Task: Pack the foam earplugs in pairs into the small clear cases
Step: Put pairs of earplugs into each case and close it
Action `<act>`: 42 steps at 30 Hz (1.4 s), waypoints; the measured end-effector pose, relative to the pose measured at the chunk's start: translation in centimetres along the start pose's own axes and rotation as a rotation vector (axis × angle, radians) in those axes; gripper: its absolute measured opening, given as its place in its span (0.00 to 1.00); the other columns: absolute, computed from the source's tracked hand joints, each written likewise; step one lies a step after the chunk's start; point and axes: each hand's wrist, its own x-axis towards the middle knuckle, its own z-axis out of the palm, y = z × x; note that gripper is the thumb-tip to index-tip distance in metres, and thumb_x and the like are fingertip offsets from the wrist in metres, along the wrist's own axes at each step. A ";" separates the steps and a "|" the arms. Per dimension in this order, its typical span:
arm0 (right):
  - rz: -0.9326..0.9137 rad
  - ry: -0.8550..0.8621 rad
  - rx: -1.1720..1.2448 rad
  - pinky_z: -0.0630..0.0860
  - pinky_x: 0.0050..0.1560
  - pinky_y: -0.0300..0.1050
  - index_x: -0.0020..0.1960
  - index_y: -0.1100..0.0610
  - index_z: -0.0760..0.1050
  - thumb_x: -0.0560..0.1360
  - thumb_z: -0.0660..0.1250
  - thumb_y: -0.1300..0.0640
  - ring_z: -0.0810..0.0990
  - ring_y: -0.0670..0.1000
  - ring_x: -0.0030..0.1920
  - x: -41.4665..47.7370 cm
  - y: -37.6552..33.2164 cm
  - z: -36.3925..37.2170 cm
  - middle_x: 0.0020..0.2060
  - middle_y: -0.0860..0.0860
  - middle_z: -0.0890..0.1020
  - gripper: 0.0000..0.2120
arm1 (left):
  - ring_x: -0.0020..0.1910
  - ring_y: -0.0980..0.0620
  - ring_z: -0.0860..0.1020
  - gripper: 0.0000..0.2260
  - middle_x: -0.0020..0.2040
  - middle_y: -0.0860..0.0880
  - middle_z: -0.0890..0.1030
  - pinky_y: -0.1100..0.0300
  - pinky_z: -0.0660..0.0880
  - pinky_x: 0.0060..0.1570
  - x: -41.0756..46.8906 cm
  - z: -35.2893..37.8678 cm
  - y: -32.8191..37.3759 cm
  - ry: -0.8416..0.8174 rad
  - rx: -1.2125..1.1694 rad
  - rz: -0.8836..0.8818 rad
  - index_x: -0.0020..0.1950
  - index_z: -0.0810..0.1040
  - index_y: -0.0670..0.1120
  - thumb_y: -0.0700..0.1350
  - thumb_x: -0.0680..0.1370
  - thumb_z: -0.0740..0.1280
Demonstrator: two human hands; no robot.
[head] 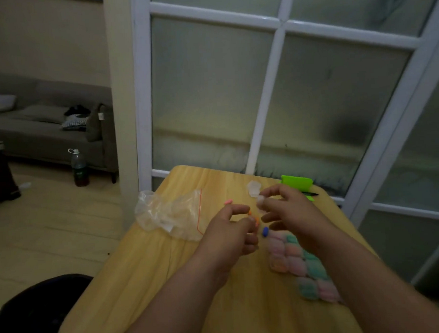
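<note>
The left hand [231,231] pinches orange earplugs [255,220]. Just beside it, the right hand [291,211] pinches a small clear case [261,202]. 1 blue earplug [265,231] lies on the counter [168,282] between them.

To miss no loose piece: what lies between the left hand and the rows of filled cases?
One blue earplug lies on the table between left hand and filled cases; the head view shows it.

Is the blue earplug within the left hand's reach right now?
Likely yes: the blue earplug lies uncovered beside the left hand, though that hand pinches an orange earplug.
</note>
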 end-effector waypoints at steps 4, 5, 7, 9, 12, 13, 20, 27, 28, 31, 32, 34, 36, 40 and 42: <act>0.059 -0.103 0.141 0.76 0.41 0.47 0.57 0.56 0.82 0.79 0.74 0.55 0.84 0.50 0.40 -5.7 0.1 0.1 0.41 0.53 0.87 0.09 | 0.45 0.48 0.83 0.13 0.54 0.39 0.84 0.49 0.84 0.52 -2.6 -0.6 -0.1 -0.133 0.185 0.080 0.67 0.78 0.57 0.47 0.83 0.70; 0.087 -0.113 0.172 0.76 0.42 0.48 0.57 0.56 0.82 0.79 0.75 0.54 0.84 0.50 0.40 -6.7 0.4 0.1 0.42 0.54 0.88 0.09 | 0.45 0.49 0.84 0.13 0.54 0.39 0.85 0.48 0.83 0.53 -3.3 -0.9 -0.2 -0.156 0.224 0.092 0.67 0.79 0.57 0.47 0.83 0.69; 0.127 -0.119 0.226 0.76 0.42 0.47 0.56 0.57 0.83 0.78 0.75 0.52 0.84 0.51 0.41 -8.0 1.2 0.4 0.45 0.56 0.88 0.10 | 0.45 0.50 0.84 0.12 0.51 0.41 0.86 0.49 0.83 0.53 -4.4 -1.6 -0.5 -0.183 0.301 0.101 0.66 0.80 0.57 0.47 0.83 0.69; 0.147 -0.119 0.244 0.78 0.41 0.46 0.54 0.58 0.84 0.79 0.75 0.51 0.84 0.51 0.41 -9.0 2.0 0.9 0.44 0.56 0.87 0.10 | 0.44 0.51 0.84 0.12 0.49 0.41 0.86 0.50 0.83 0.53 -5.4 -2.3 -0.7 -0.208 0.343 0.098 0.66 0.80 0.55 0.47 0.83 0.69; 0.166 -0.129 0.266 0.79 0.39 0.45 0.52 0.61 0.83 0.79 0.74 0.54 0.83 0.50 0.38 -9.9 2.6 1.7 0.43 0.58 0.87 0.09 | 0.48 0.50 0.86 0.11 0.51 0.41 0.87 0.52 0.82 0.53 -6.5 -3.2 -1.0 -0.223 0.414 0.089 0.65 0.79 0.55 0.47 0.83 0.69; 0.169 -0.136 0.264 0.79 0.38 0.45 0.53 0.62 0.83 0.79 0.74 0.55 0.83 0.50 0.38 -10.2 2.6 1.9 0.43 0.58 0.87 0.09 | 0.50 0.49 0.87 0.10 0.50 0.42 0.87 0.50 0.83 0.55 -6.7 -3.5 -1.2 -0.226 0.425 0.086 0.65 0.79 0.55 0.47 0.83 0.69; 0.135 -0.176 0.174 0.82 0.41 0.42 0.54 0.60 0.83 0.78 0.74 0.54 0.86 0.49 0.42 -10.8 2.2 2.5 0.45 0.56 0.88 0.10 | 0.50 0.47 0.86 0.10 0.49 0.42 0.87 0.47 0.82 0.58 -6.8 -4.6 -1.3 -0.232 0.387 0.028 0.63 0.80 0.53 0.49 0.82 0.70; 0.168 -0.202 0.194 0.80 0.42 0.44 0.56 0.63 0.83 0.77 0.75 0.54 0.86 0.50 0.44 -10.4 2.5 2.0 0.49 0.58 0.88 0.14 | 0.50 0.46 0.86 0.14 0.51 0.40 0.87 0.47 0.83 0.59 -6.0 -4.6 -1.5 -0.268 0.273 -0.062 0.64 0.83 0.52 0.46 0.79 0.75; 0.174 -0.201 0.197 0.80 0.43 0.44 0.56 0.63 0.82 0.77 0.76 0.54 0.86 0.51 0.45 -10.3 2.6 1.9 0.49 0.59 0.88 0.15 | 0.49 0.46 0.86 0.14 0.51 0.40 0.87 0.47 0.83 0.58 -6.0 -4.5 -1.5 -0.270 0.260 -0.069 0.64 0.83 0.52 0.45 0.79 0.75; 0.169 -0.191 0.200 0.81 0.43 0.46 0.54 0.63 0.80 0.77 0.76 0.54 0.86 0.52 0.44 -10.3 2.8 1.8 0.51 0.61 0.88 0.13 | 0.49 0.45 0.86 0.13 0.51 0.39 0.87 0.47 0.83 0.57 -5.9 -4.2 -1.5 -0.255 0.221 -0.093 0.62 0.84 0.50 0.43 0.78 0.75; 0.158 -0.182 0.199 0.81 0.42 0.45 0.52 0.62 0.80 0.77 0.75 0.55 0.86 0.52 0.43 -10.3 2.8 1.8 0.50 0.61 0.88 0.11 | 0.48 0.45 0.86 0.13 0.51 0.39 0.87 0.48 0.83 0.57 -5.9 -4.1 -1.4 -0.248 0.208 -0.105 0.62 0.85 0.50 0.43 0.78 0.75; 0.136 -0.164 0.191 0.81 0.40 0.44 0.51 0.61 0.79 0.77 0.75 0.55 0.85 0.51 0.41 -10.5 2.8 1.9 0.45 0.60 0.88 0.10 | 0.48 0.45 0.86 0.12 0.52 0.38 0.87 0.48 0.82 0.57 -5.9 -3.9 -1.4 -0.240 0.189 -0.126 0.61 0.85 0.49 0.43 0.78 0.75; 0.119 -0.154 0.185 0.80 0.38 0.43 0.51 0.63 0.79 0.77 0.75 0.56 0.84 0.50 0.39 -10.6 2.7 2.0 0.40 0.57 0.86 0.10 | 0.47 0.45 0.86 0.12 0.53 0.37 0.87 0.48 0.82 0.57 -5.8 -3.9 -1.5 -0.241 0.171 -0.144 0.61 0.85 0.49 0.42 0.78 0.75; 0.097 -0.131 0.166 0.79 0.37 0.44 0.53 0.72 0.76 0.77 0.74 0.58 0.83 0.51 0.37 -10.6 2.4 2.3 0.39 0.60 0.85 0.17 | 0.46 0.45 0.85 0.12 0.53 0.36 0.86 0.49 0.82 0.55 -5.7 -4.0 -1.6 -0.235 0.141 -0.157 0.60 0.86 0.48 0.40 0.78 0.74; 0.084 -0.123 0.147 0.80 0.38 0.44 0.54 0.72 0.77 0.77 0.74 0.57 0.83 0.51 0.37 -10.7 2.3 2.3 0.40 0.63 0.86 0.17 | 0.46 0.45 0.85 0.12 0.53 0.36 0.86 0.50 0.82 0.55 -5.7 -4.0 -1.7 -0.233 0.141 -0.161 0.61 0.85 0.47 0.40 0.78 0.74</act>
